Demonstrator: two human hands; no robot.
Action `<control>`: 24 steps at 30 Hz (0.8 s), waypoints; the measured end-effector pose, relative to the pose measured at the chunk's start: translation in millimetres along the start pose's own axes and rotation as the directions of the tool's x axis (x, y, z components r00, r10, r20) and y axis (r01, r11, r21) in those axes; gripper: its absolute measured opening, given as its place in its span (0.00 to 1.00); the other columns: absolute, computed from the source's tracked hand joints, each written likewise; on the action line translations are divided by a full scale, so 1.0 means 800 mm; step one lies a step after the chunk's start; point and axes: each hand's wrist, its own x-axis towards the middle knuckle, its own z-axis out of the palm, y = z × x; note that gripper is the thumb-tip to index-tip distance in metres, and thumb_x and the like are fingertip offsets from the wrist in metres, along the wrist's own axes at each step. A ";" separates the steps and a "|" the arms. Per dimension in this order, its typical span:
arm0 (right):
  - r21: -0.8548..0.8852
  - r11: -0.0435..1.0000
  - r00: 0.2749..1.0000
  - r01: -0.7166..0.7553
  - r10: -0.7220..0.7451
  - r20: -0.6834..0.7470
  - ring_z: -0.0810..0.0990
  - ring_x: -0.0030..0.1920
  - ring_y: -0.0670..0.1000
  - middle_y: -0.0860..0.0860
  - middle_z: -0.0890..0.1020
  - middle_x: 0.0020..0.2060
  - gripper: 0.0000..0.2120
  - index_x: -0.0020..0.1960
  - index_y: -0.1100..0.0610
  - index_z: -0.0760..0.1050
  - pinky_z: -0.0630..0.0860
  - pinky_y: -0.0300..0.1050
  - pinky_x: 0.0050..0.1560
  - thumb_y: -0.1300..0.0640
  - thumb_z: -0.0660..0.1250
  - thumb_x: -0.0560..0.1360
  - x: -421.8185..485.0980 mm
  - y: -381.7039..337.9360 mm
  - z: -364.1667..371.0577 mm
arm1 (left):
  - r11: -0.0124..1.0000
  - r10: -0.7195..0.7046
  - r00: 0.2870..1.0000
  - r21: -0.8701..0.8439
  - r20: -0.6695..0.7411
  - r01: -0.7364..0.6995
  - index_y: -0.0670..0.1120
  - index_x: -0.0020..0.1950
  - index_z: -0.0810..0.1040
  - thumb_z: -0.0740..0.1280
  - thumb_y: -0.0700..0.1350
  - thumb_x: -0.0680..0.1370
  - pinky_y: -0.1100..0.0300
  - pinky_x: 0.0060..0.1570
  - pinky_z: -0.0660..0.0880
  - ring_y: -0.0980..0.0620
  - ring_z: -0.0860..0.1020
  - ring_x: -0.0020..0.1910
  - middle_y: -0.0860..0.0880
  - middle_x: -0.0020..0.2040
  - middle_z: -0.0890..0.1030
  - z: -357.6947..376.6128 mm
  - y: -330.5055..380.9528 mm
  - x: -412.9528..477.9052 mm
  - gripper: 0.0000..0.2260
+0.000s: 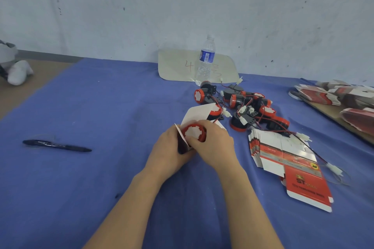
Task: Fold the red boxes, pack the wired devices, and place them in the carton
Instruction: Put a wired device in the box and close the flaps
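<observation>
Our left hand (168,150) grips the half-folded red box (197,114); our right hand (216,141) pinches a wired device (194,133) against it. More devices (243,105) lie just beyond both hands.

Both arms are bare and reach in from the near edge, meeting over the middle of the surface (97,184). The left forearm (125,212) slants far and rightward, and the right forearm (251,208) slants far and leftward. The wrists sit close together and the hands touch. The left hand (167,147) has its back to the left, fingers curled round the side of a half-folded red box (197,112). The right hand (214,141), back upward, grips the round end of a wired device (194,132), fingers curled over its far side and thumb on its near side.
</observation>
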 end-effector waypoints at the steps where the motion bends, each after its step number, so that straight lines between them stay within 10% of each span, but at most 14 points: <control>1: 0.010 1.000 1.000 0.002 -0.002 -0.003 0.74 0.57 0.52 0.46 0.78 0.54 0.17 0.61 0.45 0.73 0.70 0.50 0.57 0.44 0.64 0.73 -0.001 -0.001 0.000 | 1.000 -0.002 1.000 0.005 -0.013 0.003 0.56 0.50 0.73 0.72 0.55 0.67 0.57 0.43 0.78 0.58 0.78 0.44 0.58 0.45 0.80 0.000 0.000 0.000 0.15; 14: 0.220 0.974 0.994 -0.056 0.074 -0.075 0.75 0.47 0.45 0.43 0.79 0.50 0.13 0.55 0.45 0.75 0.67 0.39 0.43 0.41 0.64 0.75 -0.006 -0.012 -0.006 | 0.986 0.127 0.986 0.125 -0.112 -0.113 0.52 0.52 0.65 0.73 0.51 0.70 0.67 0.33 0.67 0.58 0.72 0.38 0.56 0.47 0.69 0.002 0.009 -0.008 0.20; 19: 0.325 0.940 0.991 -0.105 0.125 -0.042 0.73 0.39 0.38 0.36 0.75 0.37 0.04 0.40 0.39 0.72 0.64 0.31 0.35 0.43 0.67 0.71 -0.003 -0.001 -0.016 | 0.968 0.236 0.968 0.105 -0.081 -0.227 0.48 0.62 0.66 0.73 0.48 0.72 0.69 0.43 0.67 0.57 0.72 0.48 0.56 0.62 0.66 0.004 0.013 -0.010 0.23; 24: 0.406 0.906 0.977 -0.117 0.179 -0.119 0.79 0.45 0.47 0.41 0.79 0.39 0.12 0.51 0.51 0.74 0.74 0.40 0.38 0.49 0.68 0.69 0.002 0.001 -0.014 | 0.974 0.227 0.972 0.034 -0.069 -0.225 0.51 0.61 0.66 0.73 0.46 0.73 0.76 0.47 0.65 0.65 0.69 0.48 0.60 0.59 0.68 0.008 0.014 -0.008 0.22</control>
